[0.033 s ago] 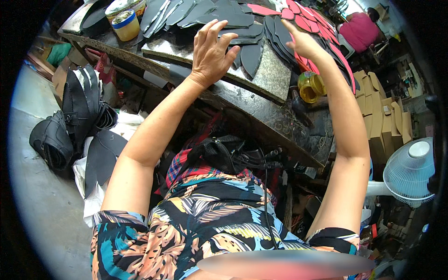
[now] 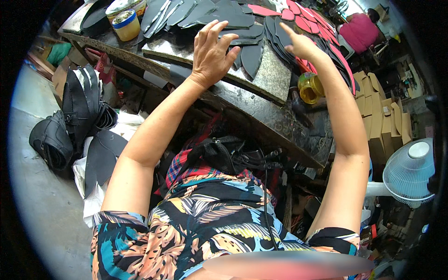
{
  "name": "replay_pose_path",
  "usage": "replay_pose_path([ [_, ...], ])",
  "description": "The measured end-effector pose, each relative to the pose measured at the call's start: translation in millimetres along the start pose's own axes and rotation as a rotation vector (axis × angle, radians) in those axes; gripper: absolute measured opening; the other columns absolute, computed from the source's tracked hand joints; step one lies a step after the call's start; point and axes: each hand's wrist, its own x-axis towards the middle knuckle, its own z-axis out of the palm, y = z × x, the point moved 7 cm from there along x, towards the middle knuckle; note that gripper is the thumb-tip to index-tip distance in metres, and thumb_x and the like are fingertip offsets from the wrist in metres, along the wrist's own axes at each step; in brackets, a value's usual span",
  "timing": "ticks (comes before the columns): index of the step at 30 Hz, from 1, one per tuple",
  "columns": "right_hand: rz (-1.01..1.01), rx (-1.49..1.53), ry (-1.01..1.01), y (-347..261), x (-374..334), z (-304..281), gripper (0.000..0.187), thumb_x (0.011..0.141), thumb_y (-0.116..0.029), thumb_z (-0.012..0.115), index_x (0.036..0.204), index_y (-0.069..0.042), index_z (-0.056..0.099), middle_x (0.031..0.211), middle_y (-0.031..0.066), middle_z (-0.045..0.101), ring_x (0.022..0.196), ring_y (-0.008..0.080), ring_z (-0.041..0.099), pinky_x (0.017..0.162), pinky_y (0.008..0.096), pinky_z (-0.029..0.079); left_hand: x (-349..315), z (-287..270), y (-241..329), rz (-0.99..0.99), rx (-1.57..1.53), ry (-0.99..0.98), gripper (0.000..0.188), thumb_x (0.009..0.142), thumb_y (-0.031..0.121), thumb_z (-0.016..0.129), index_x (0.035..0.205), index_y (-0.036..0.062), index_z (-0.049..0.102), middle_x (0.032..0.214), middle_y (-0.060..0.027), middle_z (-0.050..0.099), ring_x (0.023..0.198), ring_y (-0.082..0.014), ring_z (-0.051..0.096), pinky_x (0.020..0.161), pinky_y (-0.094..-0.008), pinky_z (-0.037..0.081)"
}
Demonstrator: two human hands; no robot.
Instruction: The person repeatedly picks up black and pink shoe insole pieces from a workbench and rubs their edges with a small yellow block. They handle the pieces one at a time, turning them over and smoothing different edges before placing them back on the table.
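Observation:
My left hand [image 2: 212,55] is raised at the near edge of a speckled stone slab [image 2: 275,77], its fingers apart with nothing between them. Beside its fingertips, dark grey sole-shaped pieces [image 2: 252,58] lie on the slab. My right hand [image 2: 302,45] is over a stack of similar black pieces [image 2: 275,39], index finger stretched out and thumb apart. I see nothing held in it, though its other fingers are partly hidden. Red sole-shaped pieces [image 2: 305,23] are spread beyond it. Near my right wrist is a jar of yellow liquid [image 2: 310,87].
A blue-rimmed jar [image 2: 126,25] stands on the left of the dark workbench [image 2: 242,102]. Black shoe-like parts [image 2: 51,140] are piled at the left. Cardboard boxes [image 2: 373,112] and a white fan [image 2: 410,170] are at the right. A person in red [image 2: 360,30] sits far right.
My right hand has shifted very slightly, its index fingertip a touch to the left and lower. My left hand stays in place.

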Motion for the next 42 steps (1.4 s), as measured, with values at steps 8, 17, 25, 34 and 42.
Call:
replay_pose_path([
  [8,0.016,-0.068,0.34,3,-2,-43,0.078,0.082,-0.003,0.056,0.153,-0.022,0.029,0.093,0.029,0.067,0.087,0.0411,0.068,0.077,0.0493,0.053,3,-2,1,0.013,0.01,0.017,0.031,0.09,0.031,0.064,0.116,0.0158,0.064,0.138,-0.0103,0.048,0.133,-0.0317,0.038,0.109,-0.0432,0.03],
  [17,-0.105,0.633,0.735,-70,-157,-139,0.072,0.087,-0.012,0.066,0.153,-0.01,0.036,0.09,0.0066,0.072,0.072,0.0038,0.061,0.065,0.0209,0.05,14,-43,27,0.145,0.03,0.254,0.076,0.085,0.03,0.068,0.15,0.0107,0.036,0.156,-0.0171,0.029,0.146,-0.0369,0.022,0.117,-0.0524,0.019],
  [25,-0.291,1.34,0.485,-111,-198,-95,0.052,0.101,-0.021,0.055,0.147,-0.002,0.041,0.105,0.0136,0.07,0.083,0.0131,0.068,0.073,0.0232,0.054,-3,-52,39,-0.492,-0.692,-0.206,0.026,0.1,0.019,0.058,0.119,0.0023,0.059,0.095,-0.0122,0.07,0.071,-0.0213,0.069,0.065,-0.0331,0.055],
  [34,-0.201,1.324,0.284,-111,-179,-35,0.058,0.088,-0.018,0.051,0.144,-0.004,0.049,0.12,0.0099,0.06,0.086,0.0114,0.06,0.071,0.0249,0.049,-35,-43,82,-1.063,-1.707,-0.589,0.04,0.098,0.016,0.06,0.129,-0.0035,0.045,0.101,-0.0139,0.068,0.071,-0.0199,0.072,0.05,-0.031,0.063],
  [42,-0.21,1.549,0.161,-118,-169,-24,0.06,0.089,-0.016,0.046,0.149,-0.01,0.045,0.119,0.0066,0.053,0.077,0.0092,0.056,0.065,0.0217,0.044,-30,-49,95,-1.006,-1.812,-0.639,0.046,0.096,0.013,0.062,0.133,-0.0038,0.041,0.102,-0.0152,0.067,0.072,-0.021,0.073,0.051,-0.0319,0.063],
])
